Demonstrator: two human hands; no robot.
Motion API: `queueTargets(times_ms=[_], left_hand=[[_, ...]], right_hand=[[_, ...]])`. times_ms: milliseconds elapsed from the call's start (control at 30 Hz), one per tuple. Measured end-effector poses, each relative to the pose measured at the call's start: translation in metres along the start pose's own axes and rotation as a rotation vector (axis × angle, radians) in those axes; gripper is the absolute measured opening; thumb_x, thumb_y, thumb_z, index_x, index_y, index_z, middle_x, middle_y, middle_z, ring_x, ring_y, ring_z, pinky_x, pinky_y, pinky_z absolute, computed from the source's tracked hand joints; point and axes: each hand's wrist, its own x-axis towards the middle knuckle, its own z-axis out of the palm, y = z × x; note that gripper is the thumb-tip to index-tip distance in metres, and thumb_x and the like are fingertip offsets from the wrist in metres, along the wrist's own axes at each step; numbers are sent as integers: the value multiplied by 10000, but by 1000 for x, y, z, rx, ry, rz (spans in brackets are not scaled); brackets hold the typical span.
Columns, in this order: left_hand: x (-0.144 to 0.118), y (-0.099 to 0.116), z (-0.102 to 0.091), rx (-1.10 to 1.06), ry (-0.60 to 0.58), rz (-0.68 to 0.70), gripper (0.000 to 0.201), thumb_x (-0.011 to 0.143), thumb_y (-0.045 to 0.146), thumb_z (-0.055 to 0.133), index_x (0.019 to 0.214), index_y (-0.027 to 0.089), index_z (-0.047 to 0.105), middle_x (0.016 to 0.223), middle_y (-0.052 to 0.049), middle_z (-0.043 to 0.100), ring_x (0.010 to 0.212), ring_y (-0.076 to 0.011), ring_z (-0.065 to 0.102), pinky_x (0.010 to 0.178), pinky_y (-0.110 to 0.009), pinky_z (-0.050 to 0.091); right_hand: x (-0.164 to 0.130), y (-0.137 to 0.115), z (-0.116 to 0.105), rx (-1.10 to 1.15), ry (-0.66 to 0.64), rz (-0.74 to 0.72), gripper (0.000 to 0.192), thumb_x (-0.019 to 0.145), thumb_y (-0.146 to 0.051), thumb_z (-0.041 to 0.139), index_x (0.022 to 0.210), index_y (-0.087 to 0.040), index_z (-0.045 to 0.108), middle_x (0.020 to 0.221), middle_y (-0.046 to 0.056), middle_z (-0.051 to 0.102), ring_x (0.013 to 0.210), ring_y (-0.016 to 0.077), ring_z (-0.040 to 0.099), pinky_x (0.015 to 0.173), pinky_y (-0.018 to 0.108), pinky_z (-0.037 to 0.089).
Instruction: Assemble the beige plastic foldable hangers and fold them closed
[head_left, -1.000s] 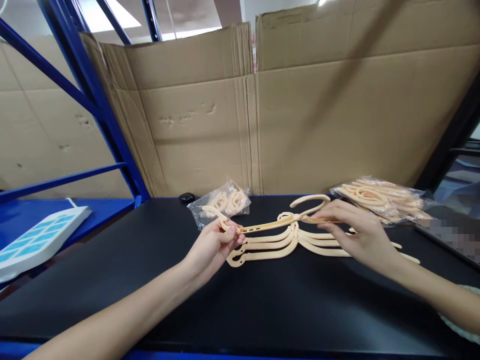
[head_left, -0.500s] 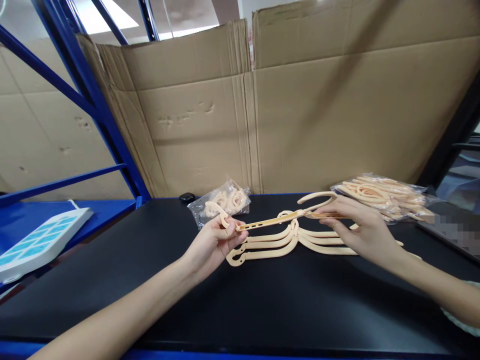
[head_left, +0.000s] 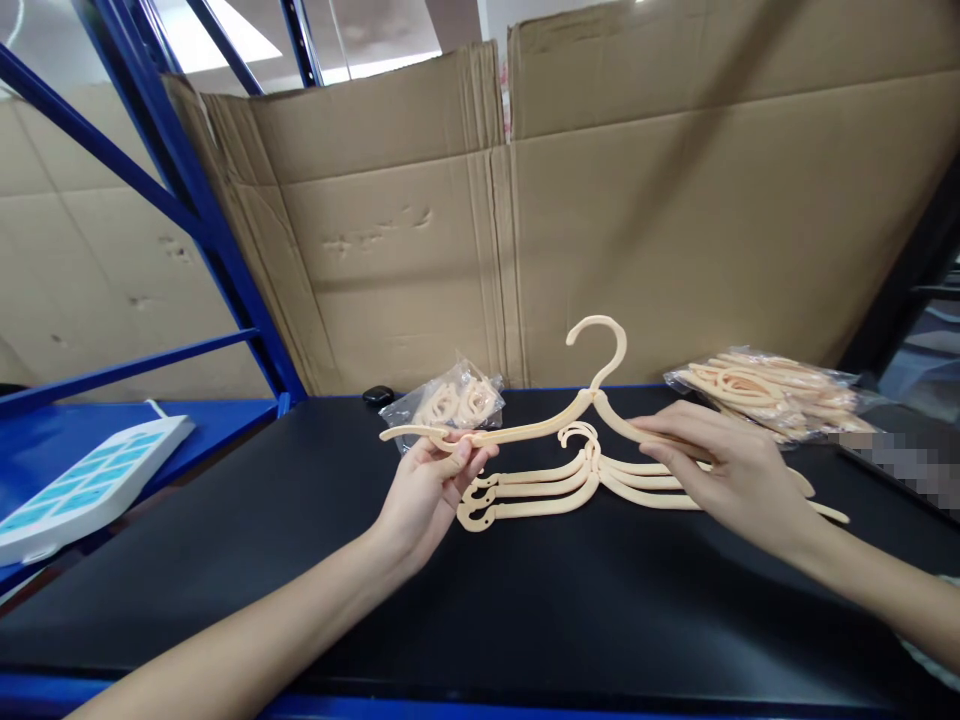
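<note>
Between my two hands a beige plastic clothes hanger (head_left: 540,428) is held up above the table, its hook pointing upward. My left hand (head_left: 435,483) pinches its left arm, near a curved end piece that sticks out to the left. My right hand (head_left: 731,470) is closed around the right arm and hides part of it. Just below and behind, several similar beige hangers (head_left: 547,508) lie side by side on the black table (head_left: 480,610), hooks towards the back. My right hand covers part of their right arms.
A clear bag of small beige parts (head_left: 457,400) lies at the back, beside a small black object (head_left: 377,395). Another bag of beige hanger parts (head_left: 765,390) is at the back right. A white-and-blue tray (head_left: 97,485) sits at left, and cardboard (head_left: 405,250) stands behind.
The held hanger has been turned so its hook now points up and its smooth side faces me. Both hands have kept hold of it and barely shifted.
</note>
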Motion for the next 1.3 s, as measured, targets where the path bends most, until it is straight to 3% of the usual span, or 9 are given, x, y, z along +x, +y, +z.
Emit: queueTargets(times_ms=[133, 233, 367, 433, 567, 733, 967, 1133, 1300], left_hand=[[-10, -3, 2, 96, -71, -59, 48, 787, 85, 652, 802, 129, 642, 889, -69, 700, 743, -139, 702, 648, -165, 560], [-31, -5, 2, 518, -392, -77, 152, 840, 236, 608, 752, 129, 672, 783, -111, 705, 605, -166, 676, 574, -239, 548], [-62, -2, 2, 1054, -933, 512, 203, 836, 166, 576, 960, 194, 735, 968, -154, 721, 927, -283, 670, 834, -365, 515], [-69, -1, 1, 1154, -1031, 713, 335, 842, 134, 546, 1134, 225, 682, 1127, -137, 685, 1121, -304, 590, 979, -402, 437], [-64, -9, -3, 1328, -924, 720, 533, 857, 222, 556, 1382, 229, 462, 1434, -108, 453, 1355, -325, 351, 1133, -523, 204], [-46, -22, -7, 1499, -853, 511, 546, 935, 332, 443, 1453, 210, 321, 1521, -107, 281, 1424, -305, 195, 1143, -559, 55], [8, -26, -2, 1851, -890, 539, 539, 980, 415, 244, 1481, 216, 233, 1542, -91, 233, 1428, -289, 188, 1123, -598, 111], [40, -26, -2, 1904, -893, 678, 533, 980, 427, 225, 1467, 215, 267, 1534, -99, 274, 1414, -289, 238, 1121, -590, 146], [26, -21, -3, 1877, -730, 902, 513, 947, 404, 353, 1383, 140, 403, 1414, -146, 464, 1310, -290, 408, 1086, -494, 304]], right_hand=[[6, 5, -4, -17, -7, 59, 216, 909, -310, 493, 1032, -247, 659, 799, 48, 651, 679, 180, 598, 592, 309, 480], [8, 7, -10, -52, -53, 41, 218, 919, -308, 472, 1009, -236, 658, 797, 43, 641, 688, 168, 591, 622, 294, 478], [-8, 2, -15, -40, -176, 29, 211, 928, -283, 452, 978, -231, 650, 811, 41, 643, 719, 164, 601, 635, 279, 487], [-21, -2, -15, -36, -250, 56, 204, 924, -268, 450, 946, -232, 650, 804, 43, 647, 719, 169, 607, 640, 290, 501], [-47, -3, -12, -120, -349, 70, 181, 883, -223, 481, 935, -234, 654, 972, 83, 659, 915, 221, 621, 782, 378, 530], [-60, 0, -7, -326, -423, 100, 441, 931, -328, 408, 1339, -178, 482, 1407, 145, 471, 1349, 304, 361, 1057, 535, 365], [-37, 19, 5, -352, -714, 189, 596, 962, -413, 231, 1469, -105, 292, 1521, 159, 277, 1417, 314, 197, 1110, 563, 248], [-20, 36, 15, -362, -742, 193, 596, 962, -389, 232, 1478, -91, 257, 1530, 164, 255, 1426, 312, 165, 1118, 550, 225], [-19, 30, 10, -399, -593, 115, 563, 952, -372, 329, 1440, -91, 329, 1488, 181, 350, 1412, 329, 211, 1096, 580, 238]])
